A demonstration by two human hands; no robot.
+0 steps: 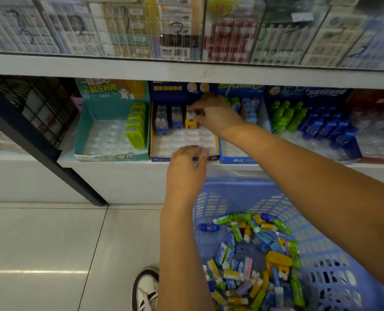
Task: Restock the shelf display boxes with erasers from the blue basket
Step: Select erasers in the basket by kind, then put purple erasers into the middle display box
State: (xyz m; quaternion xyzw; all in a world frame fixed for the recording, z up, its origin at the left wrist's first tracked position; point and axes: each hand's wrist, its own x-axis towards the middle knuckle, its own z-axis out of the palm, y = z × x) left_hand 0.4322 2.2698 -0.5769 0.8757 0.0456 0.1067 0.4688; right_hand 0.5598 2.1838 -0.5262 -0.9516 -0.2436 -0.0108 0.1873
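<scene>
So the step here looks like seating one eraser into the back row of the dark blue display box [159, 158], which sits mid-shelf right at the front edge of the shelf [110, 163]. The right hand [215, 115] is pinching a yellow eraser [189, 123] with its fingertips, just beside two blue ones [160, 122] already standing in their slots.

My tip: keep it upright, line it up over its pocket in the clear tray, and press straight down so you don't knock the neighbours. Fill back to front, since most of the front pockets look bare.

The left hand [186, 167] is at the box's front lip with its fingers curled over it. I honestly can't tell whether it's gripping the lip or just resting there, but bracing the box would be the smart move.

The rest of the loose erasers [249, 265] are down in the blue basket [321, 243], on the floor below the shelf's front edge, under the right forearm and well apart from both hands.
</scene>
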